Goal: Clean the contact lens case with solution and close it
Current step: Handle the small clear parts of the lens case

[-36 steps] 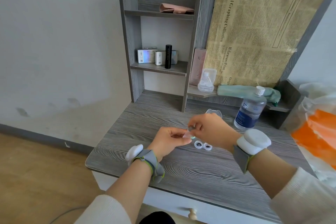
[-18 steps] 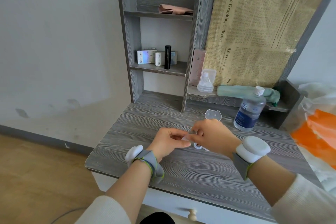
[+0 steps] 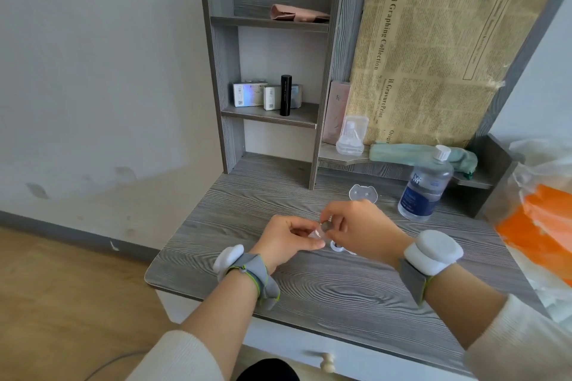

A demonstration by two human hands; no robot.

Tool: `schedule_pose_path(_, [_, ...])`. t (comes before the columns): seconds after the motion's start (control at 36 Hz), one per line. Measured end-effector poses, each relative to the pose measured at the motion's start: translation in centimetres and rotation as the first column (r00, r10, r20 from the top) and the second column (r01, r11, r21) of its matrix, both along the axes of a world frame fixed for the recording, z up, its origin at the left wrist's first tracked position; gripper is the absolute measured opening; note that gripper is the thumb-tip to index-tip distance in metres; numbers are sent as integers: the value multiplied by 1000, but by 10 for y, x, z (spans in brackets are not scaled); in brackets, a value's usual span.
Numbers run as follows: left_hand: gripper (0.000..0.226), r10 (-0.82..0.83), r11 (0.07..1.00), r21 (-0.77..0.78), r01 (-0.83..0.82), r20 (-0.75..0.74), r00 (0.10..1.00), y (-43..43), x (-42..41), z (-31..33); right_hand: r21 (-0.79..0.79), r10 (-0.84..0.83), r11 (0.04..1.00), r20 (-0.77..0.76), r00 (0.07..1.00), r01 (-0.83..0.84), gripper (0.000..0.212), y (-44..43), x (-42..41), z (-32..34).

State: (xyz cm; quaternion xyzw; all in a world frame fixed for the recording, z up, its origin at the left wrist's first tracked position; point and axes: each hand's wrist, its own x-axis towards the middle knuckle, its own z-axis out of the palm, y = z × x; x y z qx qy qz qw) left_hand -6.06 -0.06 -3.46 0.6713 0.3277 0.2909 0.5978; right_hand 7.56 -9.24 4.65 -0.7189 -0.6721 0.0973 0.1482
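My left hand (image 3: 288,241) and my right hand (image 3: 359,226) meet above the middle of the desk. Both pinch a small clear piece (image 3: 320,230) between fingertips; what it is I cannot tell. Just below them the white lens case (image 3: 338,247) lies on the desk (image 3: 340,291), partly hidden by my right hand. A clear bear-shaped lid (image 3: 364,193) lies further back. The solution bottle (image 3: 424,192), white-capped with a blue label, stands upright at the right.
A grey shelf unit (image 3: 266,71) with small boxes and a black tube stands at the back. A green cloth (image 3: 424,155) lies on a low ledge. A white and orange plastic bag (image 3: 544,226) sits at the desk's right edge.
Both hands have dropped a little toward the desk, still holding the small piece. My right hand now covers more of the lens case.
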Motion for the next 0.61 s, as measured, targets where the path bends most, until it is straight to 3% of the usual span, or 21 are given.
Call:
schedule_pose_path(0.14, [29,-19,1000,15,19,-13,1000,0,-2,1,-10,-46,999,49,998,47,29,1,0,1])
schedule_pose_path(0.31, [34,-6,1000,11,6,-30,1000,0,-2,2,12,13,1000,58,998,-13,17,1,-3,-2])
schedule_pose_path(0.42, [29,-36,997,60,39,-53,998,-2,-3,3,-2,-49,999,161,986,50,38,3,-1,-3])
schedule_pose_path(0.61, [27,-21,997,66,24,-53,998,-3,-3,3,10,21,1000,63,998,-21,16,0,-1,-4])
